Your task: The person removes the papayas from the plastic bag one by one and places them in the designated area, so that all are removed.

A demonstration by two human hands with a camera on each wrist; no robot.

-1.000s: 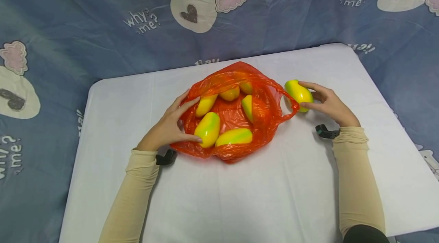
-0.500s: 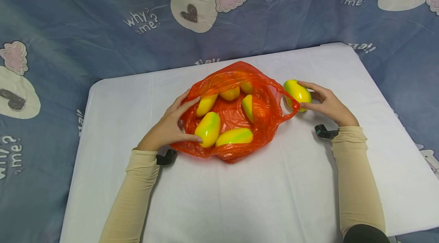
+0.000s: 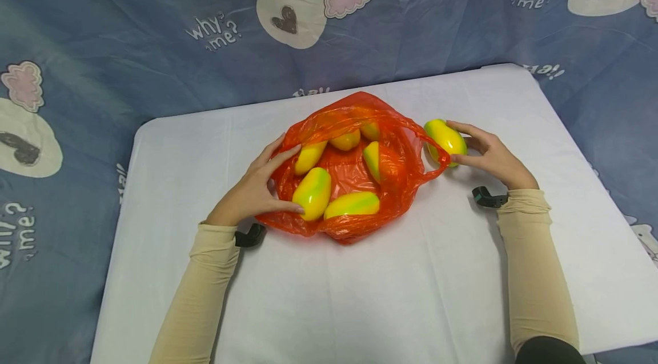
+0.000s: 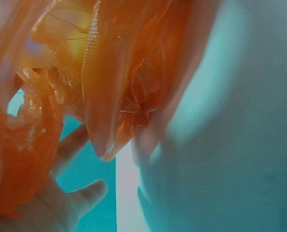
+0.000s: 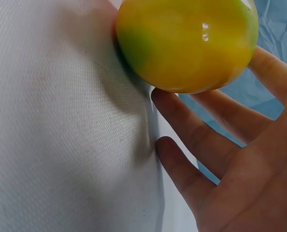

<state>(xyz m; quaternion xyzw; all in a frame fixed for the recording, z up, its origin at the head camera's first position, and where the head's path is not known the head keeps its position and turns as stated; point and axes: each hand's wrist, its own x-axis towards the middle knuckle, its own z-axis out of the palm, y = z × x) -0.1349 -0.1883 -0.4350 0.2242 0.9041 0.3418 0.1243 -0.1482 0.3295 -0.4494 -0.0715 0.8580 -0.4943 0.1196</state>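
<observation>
An orange-red plastic bag (image 3: 354, 172) lies on the table with its mouth open, several yellow-green mangoes inside. At its left side, my left hand (image 3: 252, 187) rests with fingers spread along the rim, the thumb tip at a mango (image 3: 312, 194) just inside. The left wrist view shows the bag's folds in front of this hand (image 4: 51, 203), hiding part of its fingers. To the right of the bag, my right hand (image 3: 490, 154) holds another mango (image 3: 446, 140) between thumb and fingers. The bag's handle loop (image 3: 437, 167) overlaps this mango's lower left. In the right wrist view, two fingers stand clear below the mango (image 5: 189, 43).
A white cloth (image 3: 360, 295) covers the table. Behind it hangs a blue printed curtain (image 3: 154, 21). Dark wrist devices sit at the left wrist (image 3: 250, 236) and the right wrist (image 3: 488, 198).
My right hand and the mango it holds have shifted very slightly left, toward the bag's handle. My left hand and the bag look nearly still.
</observation>
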